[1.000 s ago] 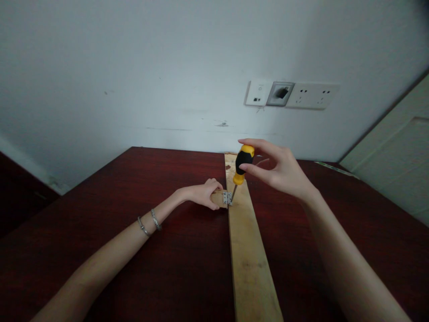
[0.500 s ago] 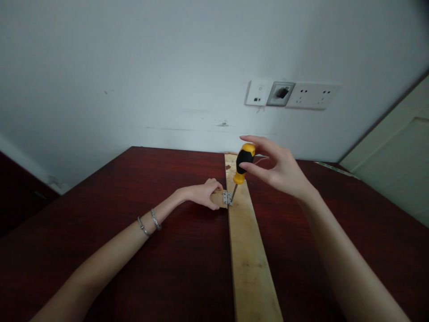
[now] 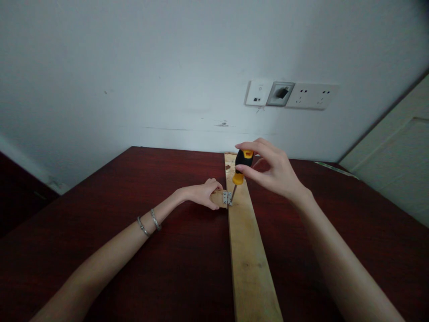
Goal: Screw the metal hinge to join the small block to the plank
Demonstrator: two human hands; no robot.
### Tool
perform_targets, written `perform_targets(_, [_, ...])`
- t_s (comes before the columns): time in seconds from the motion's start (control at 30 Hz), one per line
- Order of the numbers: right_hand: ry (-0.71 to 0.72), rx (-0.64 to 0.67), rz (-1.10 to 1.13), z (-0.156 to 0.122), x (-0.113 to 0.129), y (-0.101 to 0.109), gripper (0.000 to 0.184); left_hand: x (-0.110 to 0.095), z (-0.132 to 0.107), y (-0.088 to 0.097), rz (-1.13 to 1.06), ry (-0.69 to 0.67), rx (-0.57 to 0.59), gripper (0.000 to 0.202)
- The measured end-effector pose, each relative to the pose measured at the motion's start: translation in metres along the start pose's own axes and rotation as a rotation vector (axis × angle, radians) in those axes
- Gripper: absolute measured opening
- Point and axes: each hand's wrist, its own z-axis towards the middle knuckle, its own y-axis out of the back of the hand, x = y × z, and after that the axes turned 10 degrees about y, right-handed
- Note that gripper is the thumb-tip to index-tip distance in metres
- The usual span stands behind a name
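Note:
A metal hinge (image 3: 227, 198) bridges a small wood block (image 3: 218, 199) and a long wooden board (image 3: 248, 250). My left hand (image 3: 203, 194) grips the block from its left side, thumb and fingers around its edges. In my right hand (image 3: 272, 167) is a yellow and black screwdriver (image 3: 243, 162), its handle pinched between thumb and fingers. The screwdriver leans slightly, handle up and to the right, and its tip meets the hinge's right leaf on the board. Whether a screw sits under the tip is too small to tell.
The board lies lengthwise on a dark red table (image 3: 161, 277), its far end close to the white wall (image 3: 181, 80). Wall sockets (image 3: 311, 96) are at the upper right. A pale door or panel (image 3: 398, 147) borders the table's right side.
My right hand's fingers have shifted on the screwdriver handle, closing around its top, and the handle has turned a little. My left hand, the block and the board have stayed put.

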Motion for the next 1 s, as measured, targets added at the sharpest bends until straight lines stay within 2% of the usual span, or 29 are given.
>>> perform_targets(0.27, [-0.042,0.082,0.0,-0.001,-0.002,0.011,0.043,0.001,0.0,0.0,-0.008,-0.011,0.009,0.062])
perform_targets(0.37, [-0.091,0.041,0.0,-0.001,-0.002,0.008,0.042,0.001,0.0,0.001,-0.01,-0.012,0.009,0.062])
perform_targets(0.5, [-0.16,-0.064,0.007,-0.001,-0.005,-0.002,0.03,0.0,-0.001,0.001,-0.015,-0.004,0.017,0.062])
perform_targets(0.63, [-0.212,-0.164,0.132,-0.001,-0.006,-0.014,0.038,0.001,0.0,0.001,-0.008,0.0,0.011,0.062])
perform_targets(0.7, [-0.207,-0.169,0.182,-0.001,-0.005,-0.017,0.043,0.001,0.0,0.0,-0.012,-0.001,0.006,0.062])
perform_targets(0.8, [-0.153,-0.133,0.099,0.0,-0.002,-0.017,0.049,0.001,0.0,0.0,-0.007,0.014,0.007,0.062])
perform_targets(0.93, [-0.077,-0.061,0.017,0.002,0.001,-0.01,0.033,0.0,-0.001,0.0,-0.001,0.028,0.01,0.063])
perform_targets(1.0, [-0.083,-0.043,0.036,0.001,0.002,-0.005,0.032,0.0,-0.001,0.0,0.0,0.021,0.013,0.064])
